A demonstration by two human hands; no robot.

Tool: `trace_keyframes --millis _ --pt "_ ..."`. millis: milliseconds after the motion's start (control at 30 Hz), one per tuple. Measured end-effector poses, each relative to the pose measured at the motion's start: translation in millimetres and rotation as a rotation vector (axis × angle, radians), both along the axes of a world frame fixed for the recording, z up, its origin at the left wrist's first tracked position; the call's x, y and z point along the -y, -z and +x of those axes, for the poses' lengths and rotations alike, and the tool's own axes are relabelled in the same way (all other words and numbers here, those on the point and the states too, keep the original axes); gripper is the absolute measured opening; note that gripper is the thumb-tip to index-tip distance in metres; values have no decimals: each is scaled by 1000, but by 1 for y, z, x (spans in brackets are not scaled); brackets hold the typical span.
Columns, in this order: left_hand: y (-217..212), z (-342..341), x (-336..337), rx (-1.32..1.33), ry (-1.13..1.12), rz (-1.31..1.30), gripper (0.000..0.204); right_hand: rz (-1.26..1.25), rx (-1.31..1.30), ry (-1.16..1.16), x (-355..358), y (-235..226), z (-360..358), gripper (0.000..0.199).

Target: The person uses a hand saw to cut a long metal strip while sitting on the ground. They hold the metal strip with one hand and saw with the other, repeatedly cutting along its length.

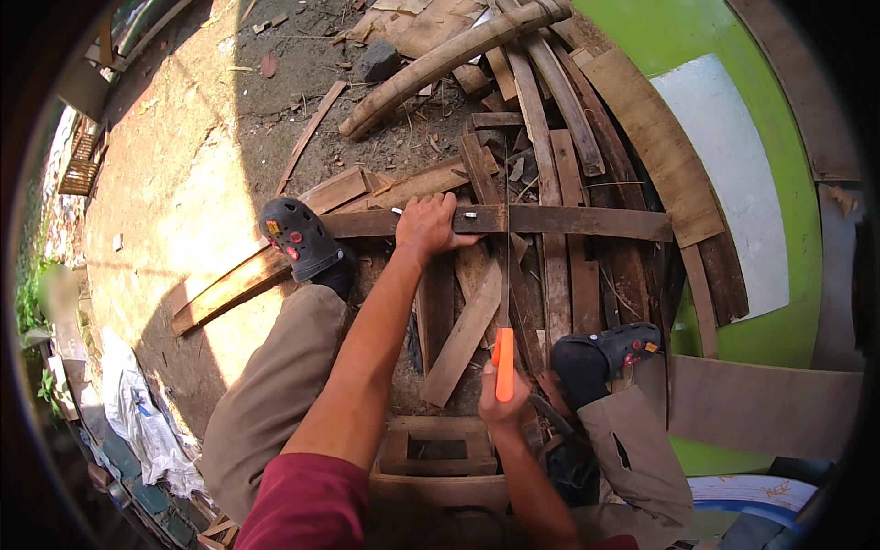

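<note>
A dark wooden plank (587, 223) lies crosswise over other boards. My left hand (427, 226) is wrapped over it, gripping it left of the saw. In my right hand (502, 403) is a handsaw (505, 362) by its orange handle, fingers closed round it. The thin blade points away from me and crosses the plank near its middle; I cannot tell how deep the cut is. My left foot, in a black clog (298, 236), rests by the plank's left end. The other clog (623, 348) is among the boards at right.
Loose boards (568, 165) pile up beyond and beneath the plank. A curved beam (440, 69) lies at the back. On the right a green wall (788, 183) has sheets leaning on it. Near me sits a small wooden frame (438, 466). A white sack (137, 412) lies at left.
</note>
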State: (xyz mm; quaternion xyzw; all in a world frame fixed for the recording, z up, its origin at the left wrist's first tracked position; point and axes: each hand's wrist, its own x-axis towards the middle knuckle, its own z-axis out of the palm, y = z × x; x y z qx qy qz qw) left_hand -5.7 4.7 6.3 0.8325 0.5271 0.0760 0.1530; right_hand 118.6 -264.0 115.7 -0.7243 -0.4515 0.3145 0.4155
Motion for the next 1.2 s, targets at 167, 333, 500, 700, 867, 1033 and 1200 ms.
trace_keyframes --millis 167,333,500,700,867,1033,1200 --pt "3 -2 -2 2 7 -10 80 60 76 23 22 -4 0 18" --pt "1 3 -1 9 0 -20 81 30 -17 110 -61 8 5 21" --pt "-3 -3 0 -22 -10 -55 80 -26 70 27 -35 12 5 14" --pt "-5 -1 -6 -21 -8 -29 80 -36 129 -29 20 12 12 21" --pt "-1 5 -2 -12 -2 -41 81 129 55 70 -88 25 10 28" --pt "-1 -2 -4 -14 -2 -42 80 -67 95 -28 -19 24 15 17" --pt "-3 -1 -2 -9 -9 -66 81 64 118 27 22 16 10 31"
